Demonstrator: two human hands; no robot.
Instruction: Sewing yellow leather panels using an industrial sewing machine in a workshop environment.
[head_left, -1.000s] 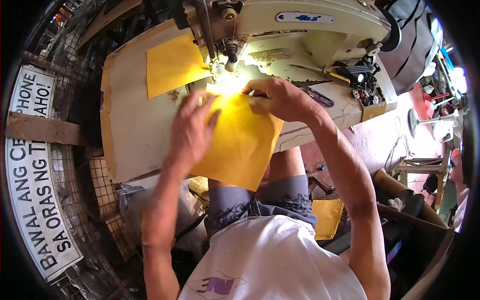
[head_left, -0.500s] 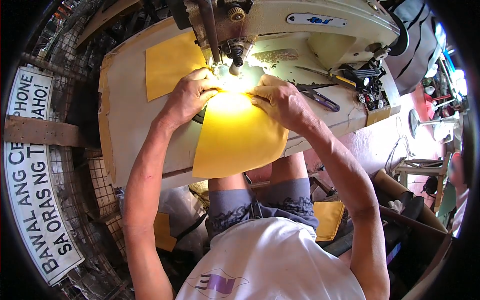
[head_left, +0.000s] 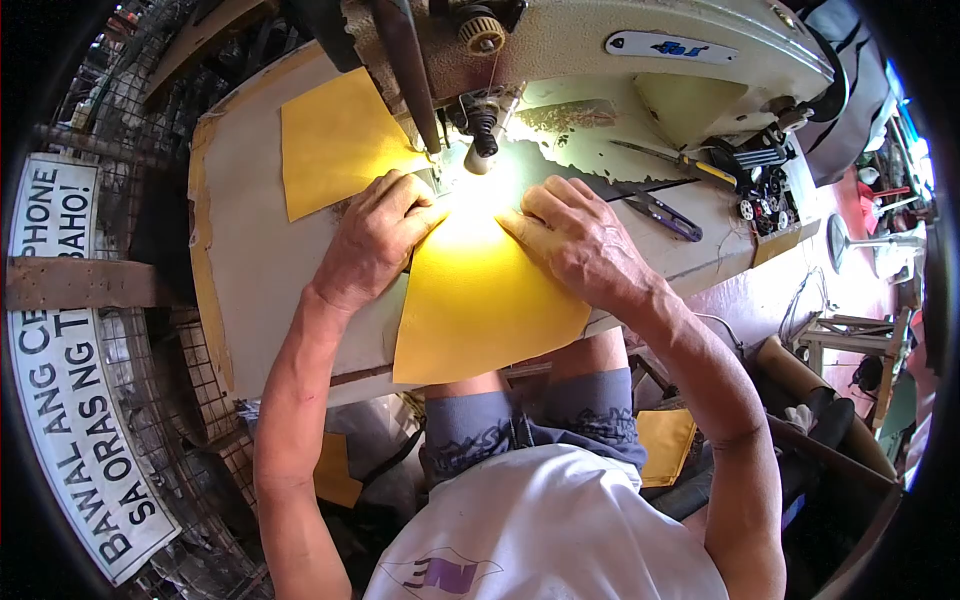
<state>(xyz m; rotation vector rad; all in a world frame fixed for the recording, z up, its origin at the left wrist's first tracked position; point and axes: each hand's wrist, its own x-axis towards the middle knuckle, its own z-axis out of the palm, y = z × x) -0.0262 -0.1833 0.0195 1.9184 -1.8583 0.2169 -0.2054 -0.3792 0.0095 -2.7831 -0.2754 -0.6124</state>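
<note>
A yellow leather-like sheet [head_left: 485, 310] lies under the sewing machine's lit needle area and hangs over the table's near edge. My left hand [head_left: 375, 235] is closed on the sheet's upper left edge, thumb against it and fingers curled. On the opposite edge, my right hand [head_left: 585, 240] is closed too, its thumb resting on the yellow surface. Both hands sit just in front of the sewing machine [head_left: 570, 35]. Bright lamp glare washes out the sheet's far edge and the needle. Left of the needle, a second yellow sheet [head_left: 335, 140] rests flat on the table.
Purple-handled thread snips [head_left: 668, 217] and a yellow-handled tool [head_left: 710, 172] lie right of my right hand. Beyond them is a tray of bobbins [head_left: 765, 205]. More yellow pieces [head_left: 665, 445] are stacked low beside my right thigh. Wire mesh [head_left: 150, 350] lines the left side.
The near yellow sheet and both hands now appear slightly lower in view, closer to me. My fingers look less tightly bunched on its upper edge. The whole view has shifted a little.
</note>
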